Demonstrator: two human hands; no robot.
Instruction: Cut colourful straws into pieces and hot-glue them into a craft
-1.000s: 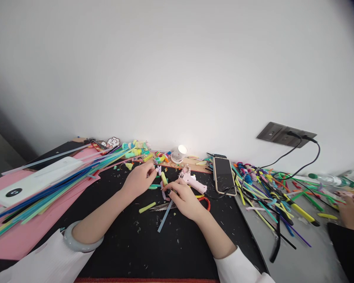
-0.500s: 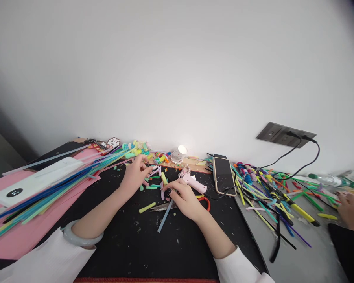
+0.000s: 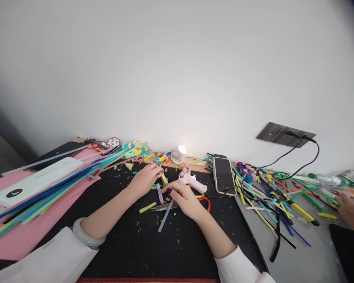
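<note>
My left hand [image 3: 146, 179] has its fingers closed at the upper end of a short yellow pipe-cleaner piece [image 3: 164, 179]. Close by on the right, my right hand [image 3: 183, 196] is bent downward with its fingers drawn together near that piece's lower end. What those fingers grip is hidden. A pale grey-blue strip [image 3: 165, 217] sticks out from below my right hand. Scissors with orange handles [image 3: 205, 203] lie partly under the same hand. Beside the fingertips is a short purple piece [image 3: 159, 193], and a yellow-green piece [image 3: 147, 208] lies left of the scissor blades.
A pink glue gun [image 3: 196, 183] lies behind my right hand, near a paper cup [image 3: 179, 154] and a phone [image 3: 224, 175]. Long pipe cleaners [image 3: 61, 184] and a white box [image 3: 37, 181] cover the left. At right are pliers [image 3: 302, 212] and another person's hand [image 3: 351, 210].
My left hand has moved right and toward me, its fingers closing at the yellow piece. The purple piece has shifted slightly. My right hand has hardly moved.
</note>
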